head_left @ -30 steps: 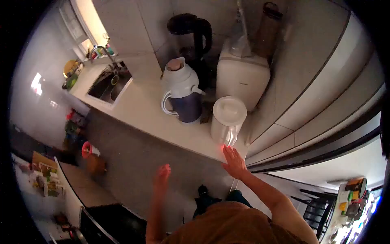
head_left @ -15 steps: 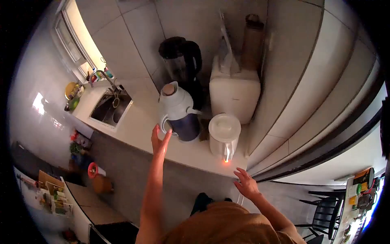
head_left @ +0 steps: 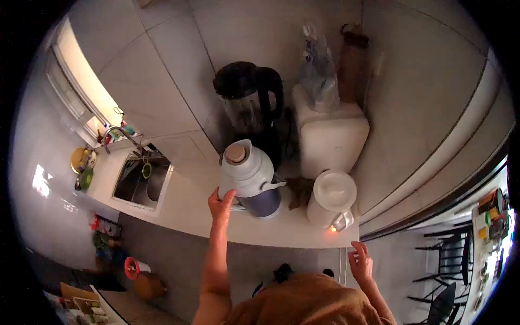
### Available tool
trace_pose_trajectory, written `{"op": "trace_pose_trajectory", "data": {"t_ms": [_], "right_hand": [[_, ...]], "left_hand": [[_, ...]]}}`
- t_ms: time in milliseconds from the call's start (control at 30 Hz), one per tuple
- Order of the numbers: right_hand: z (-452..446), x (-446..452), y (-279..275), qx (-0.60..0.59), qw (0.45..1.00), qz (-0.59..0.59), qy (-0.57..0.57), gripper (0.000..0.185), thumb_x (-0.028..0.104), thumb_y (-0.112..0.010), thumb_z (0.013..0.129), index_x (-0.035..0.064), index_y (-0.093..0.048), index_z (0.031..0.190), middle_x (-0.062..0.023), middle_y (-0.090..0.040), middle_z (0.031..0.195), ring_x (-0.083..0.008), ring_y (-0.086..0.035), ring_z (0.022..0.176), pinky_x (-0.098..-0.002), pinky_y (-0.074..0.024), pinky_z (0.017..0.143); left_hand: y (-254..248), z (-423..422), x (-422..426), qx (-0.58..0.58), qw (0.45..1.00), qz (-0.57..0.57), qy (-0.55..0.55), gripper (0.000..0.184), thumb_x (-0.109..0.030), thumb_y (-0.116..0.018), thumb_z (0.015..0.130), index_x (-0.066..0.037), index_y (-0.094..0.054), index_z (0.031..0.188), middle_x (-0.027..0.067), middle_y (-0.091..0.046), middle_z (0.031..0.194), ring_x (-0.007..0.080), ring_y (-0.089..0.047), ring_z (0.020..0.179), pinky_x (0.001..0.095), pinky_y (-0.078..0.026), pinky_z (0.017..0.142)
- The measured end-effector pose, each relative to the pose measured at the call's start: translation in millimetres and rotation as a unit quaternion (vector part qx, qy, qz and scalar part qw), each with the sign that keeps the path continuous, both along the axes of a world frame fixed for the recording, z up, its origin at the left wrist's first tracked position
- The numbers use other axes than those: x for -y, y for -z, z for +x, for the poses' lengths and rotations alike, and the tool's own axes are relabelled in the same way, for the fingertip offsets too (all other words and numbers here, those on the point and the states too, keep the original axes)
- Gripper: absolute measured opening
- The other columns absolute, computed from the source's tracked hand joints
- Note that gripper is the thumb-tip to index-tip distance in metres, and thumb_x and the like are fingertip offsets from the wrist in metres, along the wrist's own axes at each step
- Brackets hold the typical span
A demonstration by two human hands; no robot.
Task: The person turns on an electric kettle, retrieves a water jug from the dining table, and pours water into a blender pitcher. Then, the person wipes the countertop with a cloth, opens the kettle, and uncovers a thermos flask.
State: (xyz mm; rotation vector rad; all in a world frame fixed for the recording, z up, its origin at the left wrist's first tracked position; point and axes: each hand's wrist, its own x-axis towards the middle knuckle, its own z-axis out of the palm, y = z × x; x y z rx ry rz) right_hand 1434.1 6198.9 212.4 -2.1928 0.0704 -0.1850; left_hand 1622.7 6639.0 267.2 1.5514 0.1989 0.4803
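Taking hold of the flask, upright on the counter, seems the step — left hand at its handle, whether closed I cannot tell, right hand loosely open, empty — and next calls for a full wrap round the handle.

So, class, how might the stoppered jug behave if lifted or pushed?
The jug looks rigid, so probably won't flex. Being tall, it could tip if pushed high up. Its bulk suggests some weight, though the stopper hides any contents.
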Motion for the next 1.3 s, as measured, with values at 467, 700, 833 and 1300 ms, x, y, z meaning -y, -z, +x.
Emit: {"op": "trace_pose_trajectory", "data": {"t_ms": [467,700,833,1300], "right_hand": [[-5.1,-58.0,-24.4,0.013,0.994,-0.083,0.072,0.046,-0.005,-0.059,0.081,0.012,-0.051,0.123,-0.0103,-0.055,0.122,-0.0216,-0.067,0.079,-0.0328,-0.0564,0.063],[-3.9,-68.8,-29.3,-0.006,0.988,-0.126,0.088,0.042,-0.001,-0.06,0.082,0.0115,-0.052,0.121,-0.0102,-0.055,0.123,-0.021,-0.067,0.08,-0.0326,-0.0563,0.065],[-10.5,-66.5,-34.2,-0.003,0.988,-0.128,0.089,0.039,0.004,-0.062,0.083,0.0109,-0.052,0.12,-0.0105,-0.055,0.124,-0.0218,-0.067,0.08,-0.0337,-0.0551,0.066],[46.7,-55.6,-43.1,0.054,0.992,0.05,0.106,0.038,0.006,-0.066,0.081,0.0052,-0.056,0.118,-0.0092,-0.06,0.115,-0.0215,-0.057,0.105,-0.0342,-0.046,0.086]], "left_hand": [[20.7,9.8,-176.0,0.039,0.994,0.031,0.096,0.049,-0.032,-0.076,0.077,0.001,-0.059,0.108,-0.0015,-0.055,0.067,0.0058,-0.046,0.051,0.0218,-0.037,0.045],[51.7,24.2,-274.7,0.028,0.992,0.094,0.082,0.053,-0.038,-0.07,0.078,0.001,-0.057,0.111,-0.0001,-0.055,0.073,0.0085,-0.049,0.056,0.023,-0.038,0.046],[47.0,28.0,-282.9,0.01,0.998,0.048,0.032,0.049,-0.033,-0.068,0.079,0.002,-0.056,0.111,0.0008,-0.056,0.074,0.0085,-0.049,0.056,0.0231,-0.038,0.045],[-133.2,7.1,-147.8,0.146,0.943,0.297,0.035,0.081,-0.025,-0.073,0.078,-0.005,-0.031,0.144,0.0151,-0.04,0.14,0.0269,-0.038,0.131,0.0411,-0.028,0.109]]}}
